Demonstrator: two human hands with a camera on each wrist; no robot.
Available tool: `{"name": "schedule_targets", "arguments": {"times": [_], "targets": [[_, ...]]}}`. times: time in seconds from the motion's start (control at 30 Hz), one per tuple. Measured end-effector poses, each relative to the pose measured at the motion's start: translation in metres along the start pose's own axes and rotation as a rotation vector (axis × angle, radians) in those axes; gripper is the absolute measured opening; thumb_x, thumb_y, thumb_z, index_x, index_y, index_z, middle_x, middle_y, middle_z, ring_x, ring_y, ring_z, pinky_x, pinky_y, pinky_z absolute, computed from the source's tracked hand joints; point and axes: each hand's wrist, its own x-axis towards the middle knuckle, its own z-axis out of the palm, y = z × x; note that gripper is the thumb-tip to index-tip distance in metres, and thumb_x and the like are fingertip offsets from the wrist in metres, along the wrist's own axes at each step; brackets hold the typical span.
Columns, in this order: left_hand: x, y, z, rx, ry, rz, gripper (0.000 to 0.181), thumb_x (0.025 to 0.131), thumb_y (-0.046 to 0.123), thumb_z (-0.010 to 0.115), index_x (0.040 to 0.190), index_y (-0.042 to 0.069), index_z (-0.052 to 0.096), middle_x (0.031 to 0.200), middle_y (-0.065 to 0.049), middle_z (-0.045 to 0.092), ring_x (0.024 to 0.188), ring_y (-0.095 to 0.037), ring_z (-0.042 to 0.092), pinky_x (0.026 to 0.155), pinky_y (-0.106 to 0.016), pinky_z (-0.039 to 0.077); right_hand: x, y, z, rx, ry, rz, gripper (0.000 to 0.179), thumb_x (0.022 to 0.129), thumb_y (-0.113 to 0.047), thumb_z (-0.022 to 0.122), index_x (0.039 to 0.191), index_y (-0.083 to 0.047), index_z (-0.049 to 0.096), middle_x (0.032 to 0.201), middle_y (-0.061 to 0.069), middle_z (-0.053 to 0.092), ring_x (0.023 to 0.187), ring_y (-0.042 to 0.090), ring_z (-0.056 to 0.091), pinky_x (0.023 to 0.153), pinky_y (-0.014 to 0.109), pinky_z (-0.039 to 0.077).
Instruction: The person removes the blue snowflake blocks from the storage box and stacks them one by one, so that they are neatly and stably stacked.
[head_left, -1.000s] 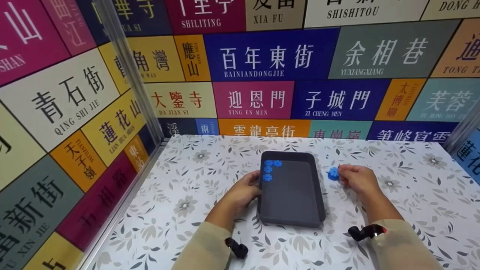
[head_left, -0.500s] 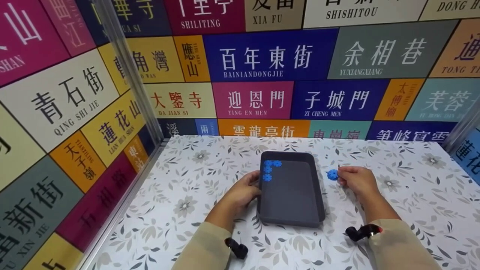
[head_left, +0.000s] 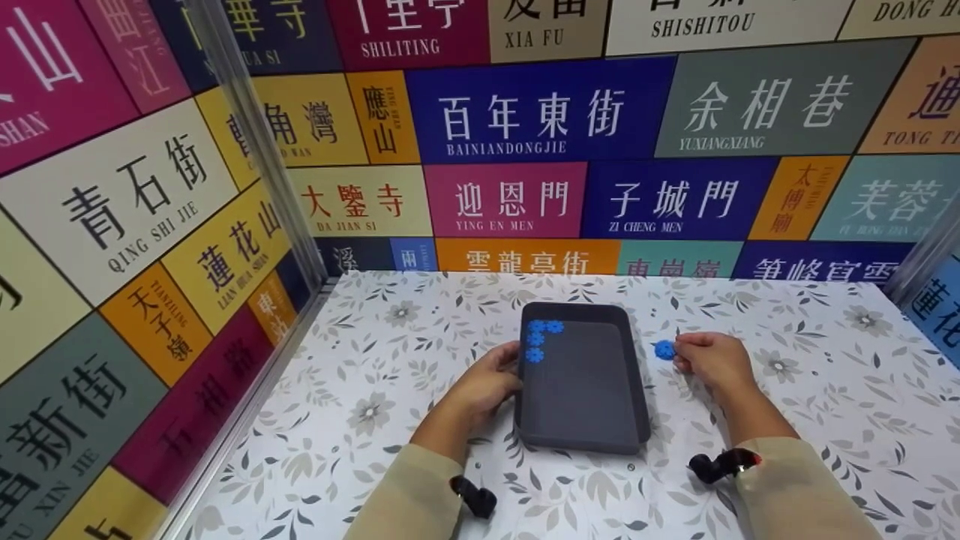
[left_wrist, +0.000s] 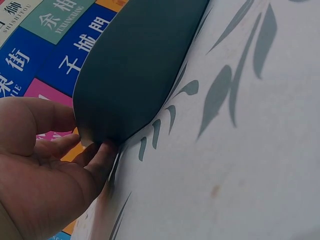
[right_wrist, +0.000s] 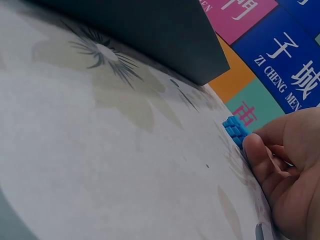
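My right hand [head_left: 716, 364] pinches a small blue flower-shaped piece [head_left: 664, 349] between thumb and fingertips, just right of the dark grey tray [head_left: 583, 444]. In the right wrist view the blue piece [right_wrist: 235, 131] shows knobbly segments at the tips of the right hand [right_wrist: 287, 172]. Several similar blue flower-shaped pieces [head_left: 535, 340] lie in an L along the tray's far-left inner corner. The left hand [head_left: 484, 386] holds the tray's left side. In the left wrist view the left hand's fingers [left_wrist: 101, 160] touch the tray's outer wall [left_wrist: 135, 75], rim to base.
A white tablecloth [head_left: 375, 457] with grey leaves and flowers covers the table. Behind it rises a wall [head_left: 510, 199] of coloured signs, with a second sign-covered wall [head_left: 127, 187] on the left. Black wrist cameras [head_left: 474, 497] sit on both sleeves.
The right hand has shifted very slightly left, and the blue flower-shaped piece in its fingertips has turned a little. The left hand, the tray and the pieces in it look unchanged.
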Motion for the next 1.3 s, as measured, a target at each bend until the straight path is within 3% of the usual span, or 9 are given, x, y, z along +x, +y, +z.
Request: {"name": "schedule_targets", "arguments": {"times": [0.4, 0.8, 1.0, 1.3], "targets": [[0.0, -0.001, -0.001, -0.008, -0.005, 0.006, 0.086, 0.078, -0.019, 0.052, 0.161, -0.002, 0.04, 0.165, -0.022, 0.048, 0.155, -0.036, 0.046, 0.125, -0.049, 0.043, -0.001, 0.0, 0.0, -0.012, -0.008, -0.027, 0.044, 0.104, -0.022, 0.067, 0.139, 0.004, 0.064, 0.094, -0.005, 0.074, 0.078, 0.004, 0.071, 0.074, 0.021, 0.062], [0.001, -0.001, -0.001, 0.006, 0.01, -0.003, 0.083, 0.08, -0.017, 0.053, 0.161, 0.0, 0.042, 0.164, -0.019, 0.05, 0.155, -0.033, 0.046, 0.125, -0.048, 0.043, -0.008, -0.009, 0.005, 0.041, 0.041, -0.064, 0.046, 0.104, -0.028, 0.064, 0.138, 0.003, 0.065, 0.084, -0.009, 0.072, 0.072, 0.003, 0.067, 0.068, 0.022, 0.061], [0.001, -0.001, -0.002, -0.011, 0.022, -0.013, 0.084, 0.08, -0.018, 0.053, 0.161, 0.0, 0.043, 0.165, -0.019, 0.05, 0.156, -0.034, 0.046, 0.127, -0.049, 0.041, -0.028, -0.036, 0.025, 0.037, -0.05, -0.156, 0.047, 0.103, -0.03, 0.068, 0.136, 0.004, 0.066, 0.088, -0.007, 0.073, 0.073, 0.005, 0.067, 0.068, 0.023, 0.061], [0.0, -0.001, -0.001, -0.025, -0.005, 0.005, 0.083, 0.08, -0.019, 0.052, 0.161, -0.002, 0.041, 0.163, -0.022, 0.05, 0.152, -0.036, 0.049, 0.125, -0.049, 0.044, -0.065, -0.073, 0.061, 0.083, -0.182, -0.243, 0.031, 0.101, -0.03, 0.073, 0.12, -0.006, 0.076, 0.083, -0.008, 0.069, 0.068, 0.009, 0.064, 0.064, 0.024, 0.06]]}}
